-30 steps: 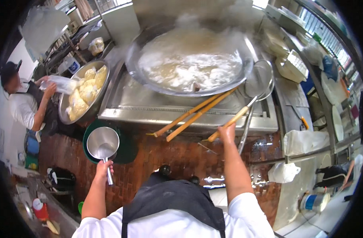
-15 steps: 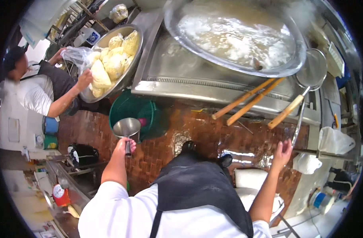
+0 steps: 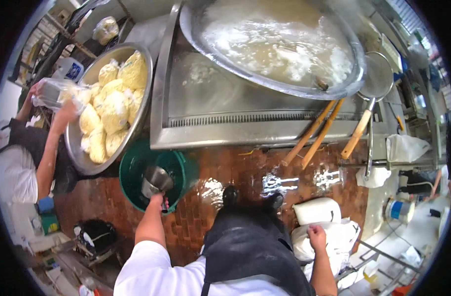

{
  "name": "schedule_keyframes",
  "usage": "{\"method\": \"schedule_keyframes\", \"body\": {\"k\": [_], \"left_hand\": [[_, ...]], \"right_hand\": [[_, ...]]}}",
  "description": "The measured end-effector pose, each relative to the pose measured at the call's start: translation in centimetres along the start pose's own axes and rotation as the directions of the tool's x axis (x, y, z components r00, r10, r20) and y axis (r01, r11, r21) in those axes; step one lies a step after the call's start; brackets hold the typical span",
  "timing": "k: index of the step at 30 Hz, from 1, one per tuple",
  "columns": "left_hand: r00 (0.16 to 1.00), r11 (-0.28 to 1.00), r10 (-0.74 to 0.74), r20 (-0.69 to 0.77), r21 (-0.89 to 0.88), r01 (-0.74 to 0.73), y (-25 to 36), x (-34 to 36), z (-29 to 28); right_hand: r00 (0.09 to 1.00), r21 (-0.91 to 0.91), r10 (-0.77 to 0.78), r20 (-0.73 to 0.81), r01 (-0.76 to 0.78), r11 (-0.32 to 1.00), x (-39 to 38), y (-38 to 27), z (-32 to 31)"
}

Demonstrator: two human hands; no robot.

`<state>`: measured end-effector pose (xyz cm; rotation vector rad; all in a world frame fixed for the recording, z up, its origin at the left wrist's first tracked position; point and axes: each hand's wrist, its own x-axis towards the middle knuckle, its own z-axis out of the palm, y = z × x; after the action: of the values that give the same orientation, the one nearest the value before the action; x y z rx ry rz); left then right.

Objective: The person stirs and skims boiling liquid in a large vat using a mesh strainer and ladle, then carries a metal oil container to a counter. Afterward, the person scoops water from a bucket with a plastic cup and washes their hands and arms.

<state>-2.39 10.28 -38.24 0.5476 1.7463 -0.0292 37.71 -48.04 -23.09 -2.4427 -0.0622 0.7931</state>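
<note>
My left hand [image 3: 158, 203] is closed round the dark handle of a metal dipper [image 3: 158, 181]. The dipper's bowl is inside the rim of a green bucket [image 3: 129, 192] on the floor; what lies deeper in the bucket cannot be made out. My right hand [image 3: 317, 237] hangs low at my right side, its fingers curled and nothing visible in them. It appears over the white sacks [image 3: 318, 211]; whether it touches them I cannot tell. Ahead, a big round metal pot [image 3: 265, 91] holds cloudy, foaming, steaming liquid.
Two wooden handles [image 3: 314, 135] and a wood-handled strainer [image 3: 376, 74] jut from the pot's right side over the steel cooktop [image 3: 225, 129]. At left, a co-worker [image 3: 35, 148] holds a clear plastic bag over a metal basin [image 3: 77, 160] of pale yellow bundles [image 3: 112, 106]. The brick floor [image 3: 196, 237] shines wet.
My left hand has lowered the dipper into the bucket. My right hand has dropped from near the strainer to my side, its fingers curling. The co-worker's hands have moved with the bag.
</note>
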Motion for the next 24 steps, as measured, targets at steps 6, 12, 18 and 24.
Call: {"method": "schedule_keyframes", "body": {"k": [6,12,18,24], "left_hand": [[0.989,0.948,0.057,0.133,0.305,-0.095,-1.7,4.9,3.1],[0.982,0.981,0.072,0.172,-0.192,-0.038,-2.4,0.2,5.7],[0.925,0.869,0.314,0.212,-0.456,-0.19,-4.1,-12.4,5.5],[0.851,0.846,0.439,0.29,-0.452,-0.282,-4.3,-25.2,6.9]], "right_hand": [[0.979,0.037,0.195,0.052,-0.197,0.98,-0.5,-1.2,-0.5],[0.985,0.007,0.153,0.08,-0.154,0.988,2.1,-2.4,-1.4],[0.975,-0.019,0.039,0.217,-0.036,0.999,6.7,-3.7,-2.0],[0.955,0.038,-0.007,0.296,-0.005,0.999,11.0,-0.7,-3.7]]}}
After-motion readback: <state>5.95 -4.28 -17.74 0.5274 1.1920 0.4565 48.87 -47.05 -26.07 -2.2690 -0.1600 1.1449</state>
